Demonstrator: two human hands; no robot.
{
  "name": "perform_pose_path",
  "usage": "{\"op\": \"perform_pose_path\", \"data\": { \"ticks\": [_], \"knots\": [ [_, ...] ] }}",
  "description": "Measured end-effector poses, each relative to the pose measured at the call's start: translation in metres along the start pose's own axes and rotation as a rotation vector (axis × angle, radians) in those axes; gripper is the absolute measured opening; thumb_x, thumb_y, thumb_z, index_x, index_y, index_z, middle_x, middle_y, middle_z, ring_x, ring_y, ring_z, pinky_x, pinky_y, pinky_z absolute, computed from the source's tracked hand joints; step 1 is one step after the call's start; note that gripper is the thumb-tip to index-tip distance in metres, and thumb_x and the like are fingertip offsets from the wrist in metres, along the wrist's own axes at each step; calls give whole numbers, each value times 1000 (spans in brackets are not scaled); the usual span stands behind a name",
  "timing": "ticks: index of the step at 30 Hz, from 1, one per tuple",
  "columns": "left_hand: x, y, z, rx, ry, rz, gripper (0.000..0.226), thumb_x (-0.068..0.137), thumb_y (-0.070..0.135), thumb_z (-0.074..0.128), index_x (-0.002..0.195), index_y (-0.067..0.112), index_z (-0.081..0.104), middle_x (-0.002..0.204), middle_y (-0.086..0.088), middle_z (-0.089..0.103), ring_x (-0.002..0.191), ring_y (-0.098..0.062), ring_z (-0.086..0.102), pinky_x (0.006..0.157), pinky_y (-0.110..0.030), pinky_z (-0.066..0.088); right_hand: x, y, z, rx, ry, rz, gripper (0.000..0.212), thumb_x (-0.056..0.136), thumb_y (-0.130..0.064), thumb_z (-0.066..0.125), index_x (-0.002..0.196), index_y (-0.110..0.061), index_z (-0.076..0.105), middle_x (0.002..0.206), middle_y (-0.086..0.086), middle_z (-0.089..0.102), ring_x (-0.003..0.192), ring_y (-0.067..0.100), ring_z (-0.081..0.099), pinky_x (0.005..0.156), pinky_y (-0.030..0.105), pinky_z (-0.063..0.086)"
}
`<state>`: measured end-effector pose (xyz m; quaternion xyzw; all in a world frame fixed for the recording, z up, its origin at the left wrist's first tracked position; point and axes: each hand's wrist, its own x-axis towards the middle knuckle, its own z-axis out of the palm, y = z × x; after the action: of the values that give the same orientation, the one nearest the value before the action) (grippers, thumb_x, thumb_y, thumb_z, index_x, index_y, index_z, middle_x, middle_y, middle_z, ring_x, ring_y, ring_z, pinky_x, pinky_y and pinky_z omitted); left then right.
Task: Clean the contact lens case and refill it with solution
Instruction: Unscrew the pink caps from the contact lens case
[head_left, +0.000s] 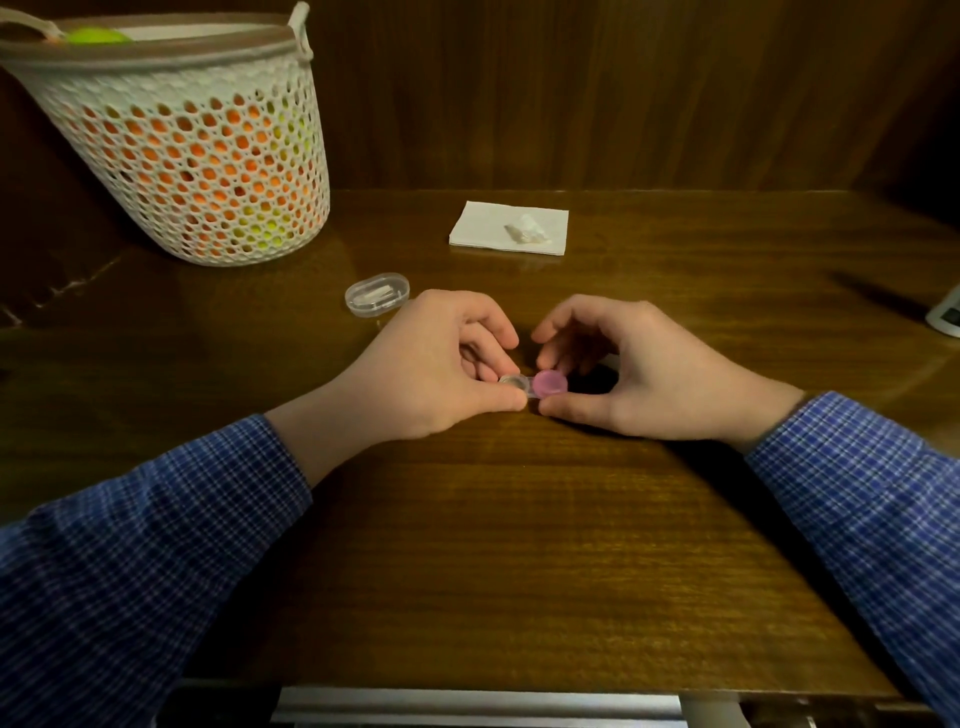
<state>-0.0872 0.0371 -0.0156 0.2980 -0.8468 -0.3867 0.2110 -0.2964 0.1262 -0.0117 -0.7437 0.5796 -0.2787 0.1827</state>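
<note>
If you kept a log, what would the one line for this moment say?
left hand: pinches lens case, clear side | right hand: pinches pink cap | case: low over table | tissue: behind, untouched

At the middle of the frame, the left hand is pinching the clear end of the contact lens case, while the right hand is pinching the pink cap at its other end. The case is sitting low over the wooden table. A clear oval box is lying just above the left hand. A white napkin with a crumpled scrap is lying higher up, and a mesh basket is standing at upper left
</note>
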Motion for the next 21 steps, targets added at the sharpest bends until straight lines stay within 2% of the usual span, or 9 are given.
{"op": "perform_pose_path", "data": {
  "ticks": [2, 4, 7, 9, 12, 16, 21],
  "knots": [
    [0, 0, 0, 5, 2, 2, 41, 73, 19, 94, 104, 29, 69, 87, 19, 78, 78, -3, 76, 68, -16, 60, 0, -1, 2, -43, 48, 22, 53, 72, -46, 85, 116, -28, 62, 97, -15, 68, 93, -3, 65, 73, 13, 55],
    [1, -1, 0, 6, 0, -2, 41, 73, 20, 94, 104, 29, 69, 87, 19, 78, 78, -3, 76, 69, -17, 61, 0, -1, 3, 4, 66, 30, 48, 72, -42, 86, 111, -27, 63, 91, -14, 70, 88, -3, 67, 70, 11, 55],
    [1, -1, 1, 4, 0, -1, 41, 73, 19, 94, 104, 29, 69, 88, 18, 78, 79, -3, 76, 70, -18, 61, 0, -1, 1, 59, 15, 14, 41, 78, -25, 86, 111, -25, 62, 93, -12, 74, 88, 1, 72, 79, 21, 60],
    [1, -2, 0, 7, -1, 3, 41, 73, 18, 94, 104, 29, 69, 87, 18, 78, 78, -3, 76, 70, -18, 61, 0, -1, -2, 65, -15, 5, 37, 80, -21, 85, 109, -25, 62, 97, -12, 73, 92, 2, 71, 81, 25, 60],
    [1, -1, 0, 12, 3, 3, 41, 73, 19, 93, 105, 28, 69, 88, 18, 78, 79, -3, 76, 70, -17, 61, 0, -1, -1, 36, 0, -6, 36, 80, -26, 85, 108, -25, 63, 99, -12, 71, 92, 3, 69, 77, 27, 61],
    [1, -1, 0, 18, 5, 1, 40, 73, 20, 93, 105, 26, 70, 87, 18, 78, 79, -3, 76, 70, -18, 61, 0, -2, 5, 13, 76, 9, 42, 73, -41, 88, 103, -27, 62, 94, -12, 69, 86, 2, 67, 70, 19, 58],
    [1, -1, 0, 6, -4, -11, 40, 74, 17, 93, 105, 27, 69, 88, 19, 77, 78, -3, 76, 67, -14, 59, 1, 1, 1, 59, 4, -2, 30, 80, -26, 84, 101, -26, 64, 97, -12, 71, 92, 3, 69, 79, 23, 60]
  ]
}}
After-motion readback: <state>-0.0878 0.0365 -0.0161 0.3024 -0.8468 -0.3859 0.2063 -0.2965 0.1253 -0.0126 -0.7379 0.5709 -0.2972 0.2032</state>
